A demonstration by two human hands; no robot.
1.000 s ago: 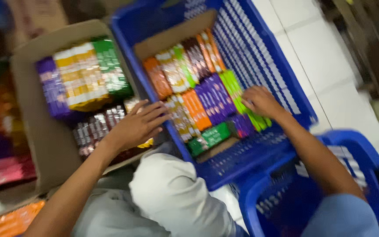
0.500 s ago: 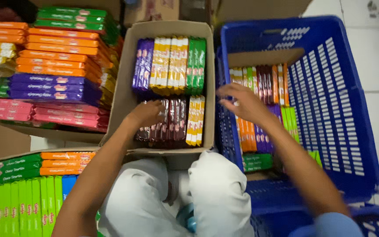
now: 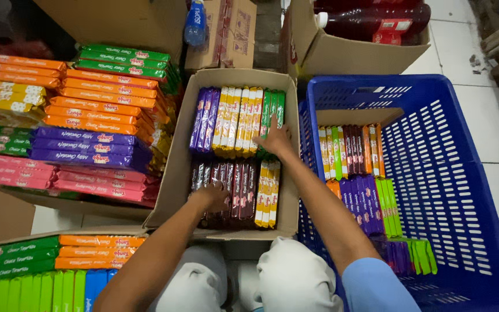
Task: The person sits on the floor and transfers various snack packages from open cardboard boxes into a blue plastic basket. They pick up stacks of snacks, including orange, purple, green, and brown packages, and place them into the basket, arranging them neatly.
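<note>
two bare hands work inside an open cardboard box, matte brown, with its flaps folded outward. left hand: curled, knuckles up, fingers dug down among the dark brown wafer packs in the near row; whether it has actually closed on one cannot be told. right hand: fingers extended and loosely spread, palm down, tips resting on the green packs at the far right of the back row, nothing held. contents of the box: slim glossy rectangular packs stood on edge in two rows, with purple packs, yellow packs and green at the back, and dark brown plus a few yellow at the front. just right of the box, a blue plastic basket with slotted walls, rigid, holding a smaller carton of like packs in orange, purple, maroon and lime. to the left, stacked flat cartons with shiny printed faces in orange, green, purple and pink. beyond the box, another cardboard carton with dark red bottles. white tiled floor at right. the person's pale trousered knees sit against the near side of the box.
</note>
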